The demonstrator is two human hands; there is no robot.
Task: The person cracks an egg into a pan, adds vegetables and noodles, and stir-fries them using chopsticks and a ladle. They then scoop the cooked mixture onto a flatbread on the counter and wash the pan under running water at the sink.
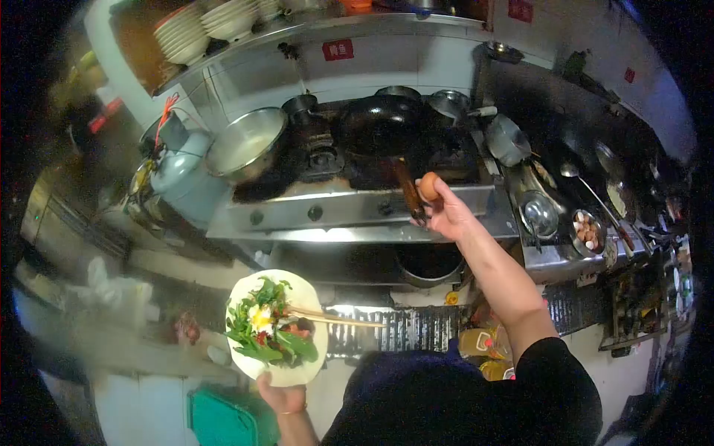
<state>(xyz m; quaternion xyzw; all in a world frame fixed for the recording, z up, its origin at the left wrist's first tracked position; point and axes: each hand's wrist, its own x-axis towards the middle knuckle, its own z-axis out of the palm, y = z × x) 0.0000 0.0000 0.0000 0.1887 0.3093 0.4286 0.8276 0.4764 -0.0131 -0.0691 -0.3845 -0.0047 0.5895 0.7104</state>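
Note:
My left hand [281, 394] holds the near edge of a pale plate [242, 286]. Green leaves [301, 346], red pieces and a white and yellow egg [261, 318] lie on it, with wooden chopsticks [346, 320] across its right side. A brown egg [428, 186] is between the fingers of my right hand [446, 212], in front of the stove. Just left of that hand is the wooden handle [406, 189] of a black wok [379, 126], which sits on the stove; whether my fingers touch the handle I cannot tell.
A large metal bowl [249, 145] and a gas cylinder [182, 175] stand left of the stove [335, 208]. On the right counter are a pot [508, 140], a ladle [595, 193] and a bowl of eggshells [587, 230]. Stacked bowls [182, 37] line the upper shelf.

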